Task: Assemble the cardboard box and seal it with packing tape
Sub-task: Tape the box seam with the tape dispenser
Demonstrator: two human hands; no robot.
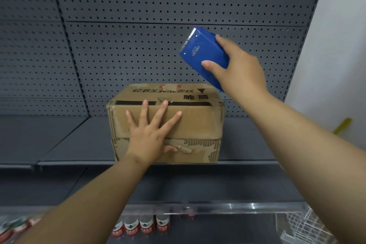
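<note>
Cardboard box (166, 123): sat on the dark grey shelf (59, 140), right at its front edge, printed characters across the far top flap.
Box flaps: near top flap folded down, far flap too, but a dark gap left open between the two.
Box front: worn and torn, corrugated layer exposed along the lower seam, scraps of old tape peeling there.
Left hand (150, 134): pressed flat on the near top flap, fingers spread wide, fingertips reaching up to the gap, thumb down over the front face.
Left grip: open palm, nothing held, only pushing on the cardboard.
Right hand (235, 65): raised above and to the right of the box, well clear of it.
Right grip: closed round the blue tape dispenser (204, 53), thumb across its near face, fingers curled over the far side.
Tape dispenser: tilted, toothed cutter edge pointed up and left, toward the pegboard (158, 6).
Tape: roll itself not made out, no strip seen running to the box.
Pegboard: grey, perforated, behind the shelf.
Lower shelf: row of red-labelled bottles (142, 226) below, a white wire basket (305, 226) at the right.
</note>
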